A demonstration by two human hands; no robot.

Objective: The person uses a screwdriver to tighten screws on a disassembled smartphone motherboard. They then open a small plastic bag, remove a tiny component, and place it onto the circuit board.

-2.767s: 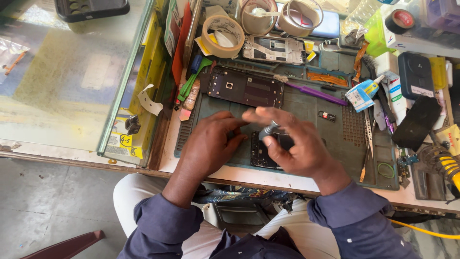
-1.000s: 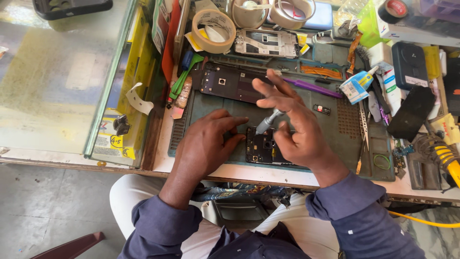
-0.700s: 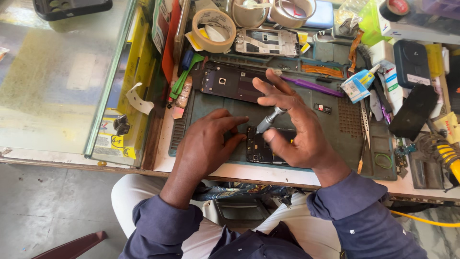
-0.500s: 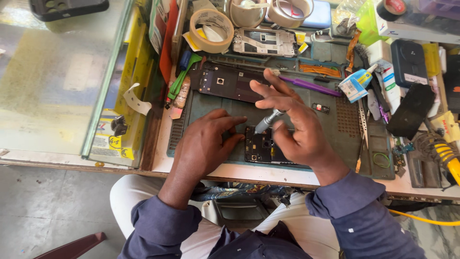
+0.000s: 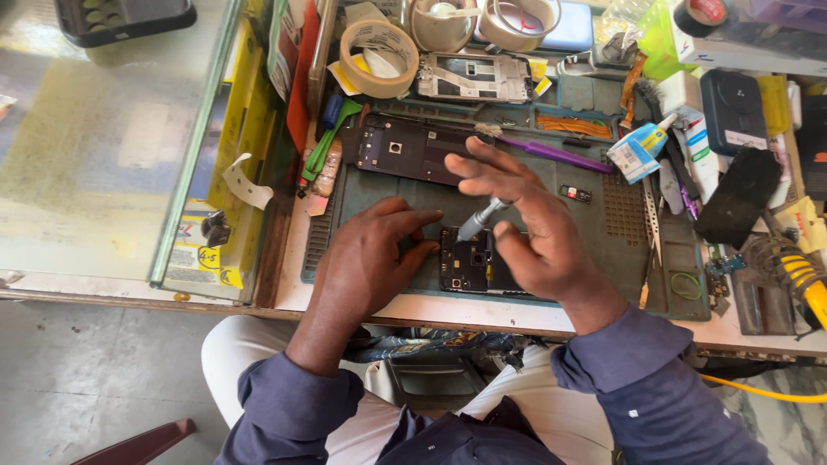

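At lower centre, your left hand steadies the opened phone while your right hand grips a screwdriver, its back cover already off.

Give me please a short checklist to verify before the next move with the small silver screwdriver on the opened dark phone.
1. Small silver screwdriver gripped by the right hand: ok, held between thumb and fingers.
2. Opened dark phone held steady: ok, the left hand presses at its left edge.
3. Phone lies flat on the green work mat: ok.
4. Screwdriver tip seated on a screw: cannot tell, the tip is too small to see.
5. Space around the phone free: ok, the dark rear cover panel and purple-handled brush lie further back, apart from it.
6. Loose screws collected: cannot tell.
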